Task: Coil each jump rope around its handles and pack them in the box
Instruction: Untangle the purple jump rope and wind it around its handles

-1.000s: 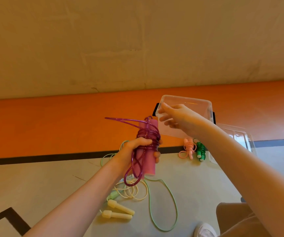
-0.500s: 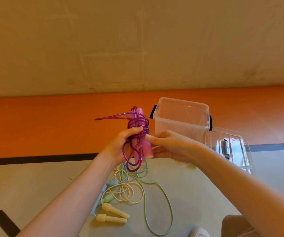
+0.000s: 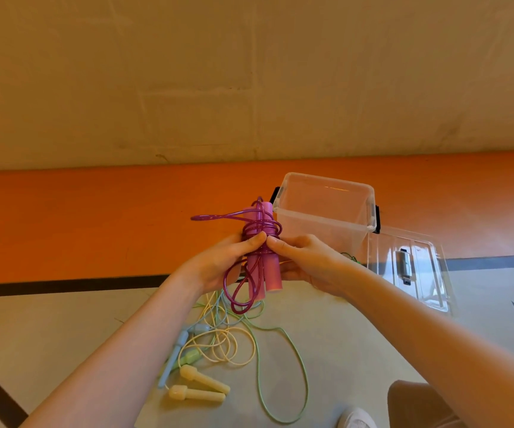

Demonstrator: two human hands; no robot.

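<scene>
floor room: pale floor (image 3: pixel 357 350) runs back to a black line, then an orange strip up to the wall (image 3: pixel 249 72); open stretch at left and between the loose ropes and the lid.
box: clear box (image 3: pixel 326 217) sits on the orange strip with black latches, nothing visible inside.
lid: clear lid (image 3: pixel 410 267) lies flat just right of the box, touching it.
left hand: left hand (image 3: pixel 221 264) is wrapped around the purple jump rope (image 3: pixel 260 257), thumb on the coils.
right hand: right hand (image 3: pixel 305 261) pinches the same bundle from the right, thumbs nearly touching.
purple rope spot: held in the air in front of the box; 2 pink handles together, a loop sticking out left, more hanging below.
loose ropes: yellow jump rope (image 3: pixel 200 387), green jump rope (image 3: pixel 280 366) and blue jump rope (image 3: pixel 175 353) tangled on the floor below the hands.
</scene>
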